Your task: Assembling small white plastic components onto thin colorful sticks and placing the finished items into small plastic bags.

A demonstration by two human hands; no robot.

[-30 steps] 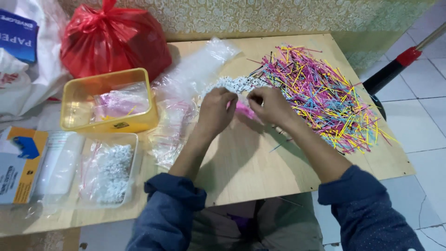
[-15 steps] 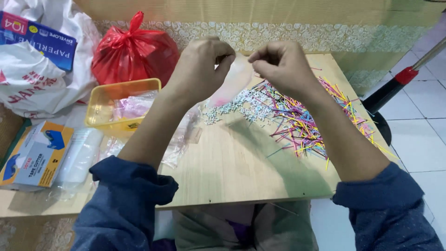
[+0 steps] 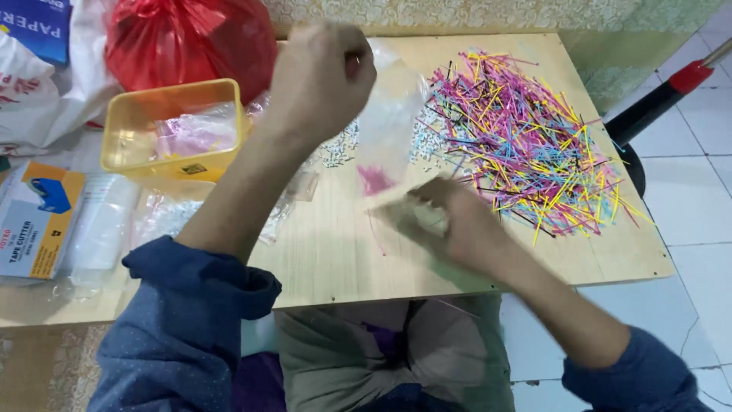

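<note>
1. The left hand (image 3: 320, 76) was raised above the wooden table (image 3: 343, 259), closed in a pinch on the top edge of a small clear bag (image 3: 389, 126) that hung down from it.
2. The bag hung over the middle of the table, between the yellow tub (image 3: 130, 126) and the pile of coloured sticks (image 3: 526, 145). Something pink (image 3: 375, 181) sat in its bottom corner; what exactly it was could not be told.
3. The right hand (image 3: 450, 221) was low over the table, just below the bag and beside the near edge of the stick pile. It was blurred, so whether it was wide, narrow or holding anything could not be told.
4. A scatter of small white pieces (image 3: 339, 149) lay on the table behind the bag.
5. By my judgement the work was at an early stage: the bag looked nearly empty, and the stick pile looked large.
6. The yellow tub held a few filled clear bags (image 3: 191, 133), which suggests some were already done; more flat clear bags (image 3: 164, 214) lay just in front of it, apparently unused.
7. A red plastic bag (image 3: 191, 38) stood behind the tub, and a cardboard box (image 3: 34, 221) lay at the left edge.
</note>
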